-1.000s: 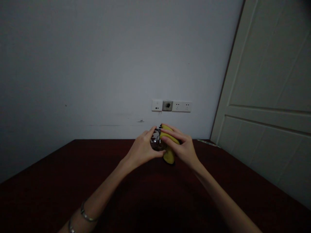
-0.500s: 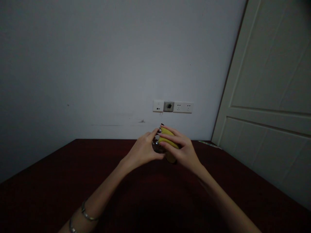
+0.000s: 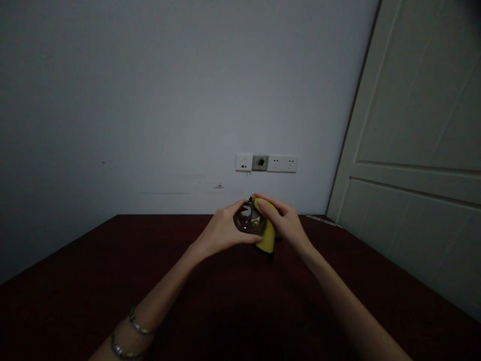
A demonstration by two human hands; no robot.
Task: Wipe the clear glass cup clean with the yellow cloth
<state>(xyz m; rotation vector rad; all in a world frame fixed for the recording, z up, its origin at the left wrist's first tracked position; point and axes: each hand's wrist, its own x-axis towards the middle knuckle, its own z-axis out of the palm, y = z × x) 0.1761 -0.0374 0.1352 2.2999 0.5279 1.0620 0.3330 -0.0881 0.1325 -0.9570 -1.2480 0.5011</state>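
Observation:
Fingers and thumb of my left hand (image 3: pixel 225 225) are curved around the left side of a round, clear glass (image 3: pixel 246 219). Bright and dark reflections show on it, and whether I see its mouth or its base is hard to tell. Against the glass's right side, my right hand (image 3: pixel 285 218) pinches a yellow cloth (image 3: pixel 268 238) with dark edging. Part of the cloth hangs below the fingers, its lower end near my left thumb. Both things are held up over the dark red table. The glass's far side is hidden.
A dark red tabletop (image 3: pixel 158 260) reaches to a pale wall (image 3: pixel 169 100) with a row of sockets (image 3: pixel 281 164). On the right stands a white panelled door (image 3: pixel 413 150). A thin flat strip (image 3: pixel 323 220) lies at the table's far right edge.
My right hand has shifted slightly right and changed its hold on the cloth. More of the glass shows, and the cloth hangs down lower. My left hand stays around the glass.

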